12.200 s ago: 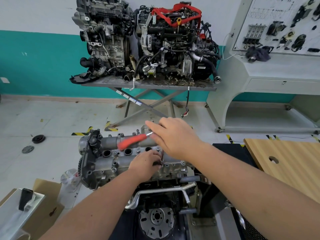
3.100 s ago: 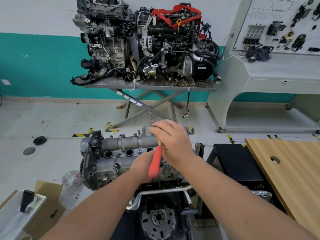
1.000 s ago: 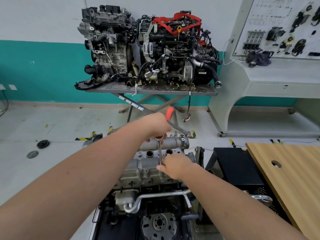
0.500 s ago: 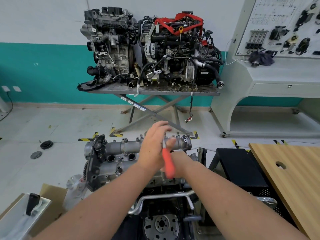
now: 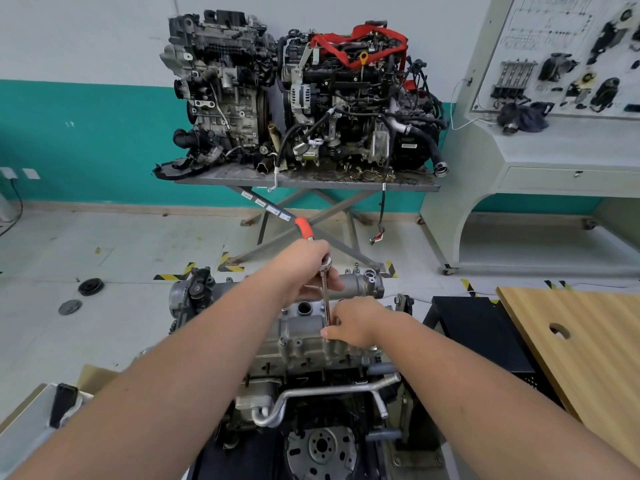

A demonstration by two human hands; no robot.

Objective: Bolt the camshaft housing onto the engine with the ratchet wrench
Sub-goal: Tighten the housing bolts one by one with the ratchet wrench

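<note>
The grey camshaft housing (image 5: 301, 336) sits on top of the engine (image 5: 311, 403) in front of me. A ratchet wrench with a red handle (image 5: 304, 228) stands over the housing's right part on a long thin extension (image 5: 325, 299). My left hand (image 5: 304, 266) grips the wrench near its head, and the red handle end points away from me. My right hand (image 5: 353, 323) pinches the lower end of the extension where it meets the housing. The bolt under it is hidden by my fingers.
Two other engines (image 5: 298, 98) stand on a grey folding table (image 5: 408, 183) at the back. A wooden board with a hole (image 5: 588, 341) lies at right over a black crate (image 5: 474, 327). A pale training bench (image 5: 554, 150) is at far right. Round parts (image 5: 90, 286) lie on the floor.
The red handle has swung from pointing toward me to pointing away. My left hand rose to the wrench head, and my right hand dropped to the extension's lower end.
</note>
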